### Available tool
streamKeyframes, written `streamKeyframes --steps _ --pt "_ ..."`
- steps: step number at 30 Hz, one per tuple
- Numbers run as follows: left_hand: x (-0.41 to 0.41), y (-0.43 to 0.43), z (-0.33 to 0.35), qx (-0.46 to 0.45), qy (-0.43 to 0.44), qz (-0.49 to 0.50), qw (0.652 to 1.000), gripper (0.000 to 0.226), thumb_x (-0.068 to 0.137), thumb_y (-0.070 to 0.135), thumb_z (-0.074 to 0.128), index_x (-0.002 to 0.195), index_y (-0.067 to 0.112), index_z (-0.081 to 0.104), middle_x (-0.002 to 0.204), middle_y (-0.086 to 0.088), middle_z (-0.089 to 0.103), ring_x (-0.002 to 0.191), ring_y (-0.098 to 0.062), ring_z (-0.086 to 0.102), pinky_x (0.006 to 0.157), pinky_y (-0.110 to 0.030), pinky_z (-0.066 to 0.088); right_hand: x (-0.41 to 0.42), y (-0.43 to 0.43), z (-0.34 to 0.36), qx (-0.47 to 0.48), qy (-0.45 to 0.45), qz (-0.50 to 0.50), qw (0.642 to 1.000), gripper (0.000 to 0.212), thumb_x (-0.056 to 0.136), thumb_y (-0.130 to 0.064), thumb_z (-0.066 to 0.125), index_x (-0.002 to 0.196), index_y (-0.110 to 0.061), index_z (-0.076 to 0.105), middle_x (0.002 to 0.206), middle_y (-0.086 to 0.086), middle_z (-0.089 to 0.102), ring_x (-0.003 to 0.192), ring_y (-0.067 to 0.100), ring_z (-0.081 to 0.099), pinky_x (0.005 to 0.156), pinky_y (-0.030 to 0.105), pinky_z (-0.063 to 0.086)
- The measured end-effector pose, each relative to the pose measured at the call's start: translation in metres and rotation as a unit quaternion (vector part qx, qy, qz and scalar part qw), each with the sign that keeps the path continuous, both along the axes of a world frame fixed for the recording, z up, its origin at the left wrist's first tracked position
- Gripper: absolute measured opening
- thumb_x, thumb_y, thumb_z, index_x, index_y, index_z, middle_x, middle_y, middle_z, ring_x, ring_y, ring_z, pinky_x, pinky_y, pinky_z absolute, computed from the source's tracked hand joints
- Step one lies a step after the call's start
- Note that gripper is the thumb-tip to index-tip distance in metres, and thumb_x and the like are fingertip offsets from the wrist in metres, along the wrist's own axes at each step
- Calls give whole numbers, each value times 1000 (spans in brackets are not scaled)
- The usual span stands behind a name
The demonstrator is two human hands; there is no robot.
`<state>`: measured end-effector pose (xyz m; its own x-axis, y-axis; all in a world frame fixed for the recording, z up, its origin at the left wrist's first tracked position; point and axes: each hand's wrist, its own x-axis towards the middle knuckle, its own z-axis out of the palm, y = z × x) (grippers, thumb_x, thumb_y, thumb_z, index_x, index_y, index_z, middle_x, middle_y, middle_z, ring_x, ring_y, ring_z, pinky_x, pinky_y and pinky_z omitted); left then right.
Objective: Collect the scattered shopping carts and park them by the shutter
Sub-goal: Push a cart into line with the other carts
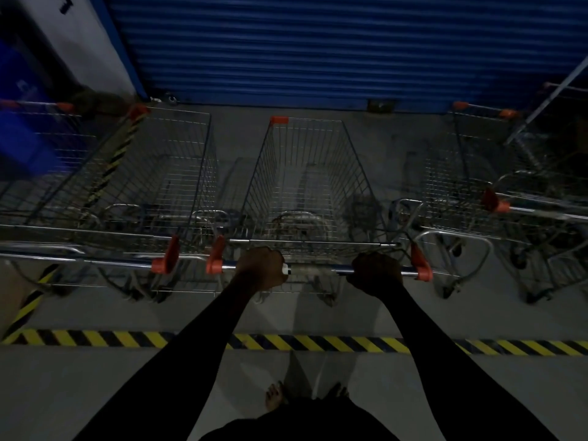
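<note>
A wire shopping cart (305, 173) with orange corner caps stands straight ahead of me, its nose pointing at the blue roller shutter (350, 49). My left hand (262, 268) grips the left part of the cart's handle bar (318, 269). My right hand (375, 273) grips the same bar further right. Both fists are curled round the bar, arms stretched out in dark sleeves. A second cart (152, 179) is parked close on the left, side by side with mine, and a third cart (461, 186) stands on the right, facing the shutter too.
A yellow-and-black hazard stripe (318, 342) runs across the grey floor just in front of my bare feet (276, 397). Another cart (38, 160) sits at the far left beside a blue bin. More carts and a metal frame (547, 198) crowd the far right.
</note>
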<state>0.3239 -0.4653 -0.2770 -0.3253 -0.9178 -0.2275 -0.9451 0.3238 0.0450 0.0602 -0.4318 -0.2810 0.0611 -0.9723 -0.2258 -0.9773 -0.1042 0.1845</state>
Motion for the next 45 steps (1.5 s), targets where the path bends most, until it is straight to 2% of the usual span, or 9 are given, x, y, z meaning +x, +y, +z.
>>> streamKeyframes --steps 9,19,26,30,33,35,37,39,45 --pt "1 2 -2 -24 2 -12 1000 34 80 45 55 92 17 68 99 -6 71 96 -26 67 80 -34 51 0 0 -4 -19 2 -8 1000 49 85 -60 51 108 -18 63 107 6 66 101 27 62 81 34 47" --pt "-2 2 1 4 -7 4 1000 35 78 48 57 95 19 68 102 -6 70 97 -27 66 79 -35 50 -1 0 -3 -10 -7 -12 1000 46 82 -59 54 106 -21 63 105 3 66 100 26 62 80 33 47" --pt "-2 3 2 2 3 6 1000 35 78 47 58 97 20 68 103 -4 71 99 -24 66 80 -34 51 0 2 2 -6 -56 -24 998 46 81 -56 57 106 -18 64 105 7 66 101 30 62 82 35 47" --pt "-1 1 7 42 24 -8 999 42 74 54 61 105 26 66 107 -1 70 105 -23 64 86 -34 49 -1 6 4 -19 -78 -3 997 46 78 -57 60 107 -21 63 104 4 67 100 29 63 84 37 46" --pt "1 2 9 64 62 -7 996 53 71 64 60 112 31 56 110 1 69 105 -23 63 87 -33 47 -3 11 0 -16 -58 18 998 58 67 -63 64 108 -22 61 96 4 65 88 32 63 76 44 49" --pt "-1 4 9 64 88 -2 994 66 64 71 50 119 34 51 116 4 66 110 -24 61 91 -34 45 -5 17 -3 -40 -112 8 993 61 62 -63 61 107 -21 61 93 6 64 85 34 63 74 46 50" --pt "-12 6 11 46 112 6 993 81 60 75 39 130 35 48 125 3 61 118 -25 56 96 -37 41 -6 22 3 -64 -190 -14 980 63 64 -58 61 115 -21 61 104 7 65 97 35 61 83 48 49" --pt "-30 5 13 14 131 0 991 89 59 78 32 135 33 45 132 1 57 122 -27 53 97 -40 40 -8 29 10 -85 -242 -36 966 66 66 -50 72 124 -20 60 116 9 64 108 35 57 92 49 46" --pt "-116 4 35 -29 167 -74 983 80 72 63 52 144 31 35 143 -1 47 129 -30 43 103 -45 33 -39 48 24 -156 -280 -51 946 60 73 -45 68 126 -19 56 121 6 60 118 31 53 100 48 42"
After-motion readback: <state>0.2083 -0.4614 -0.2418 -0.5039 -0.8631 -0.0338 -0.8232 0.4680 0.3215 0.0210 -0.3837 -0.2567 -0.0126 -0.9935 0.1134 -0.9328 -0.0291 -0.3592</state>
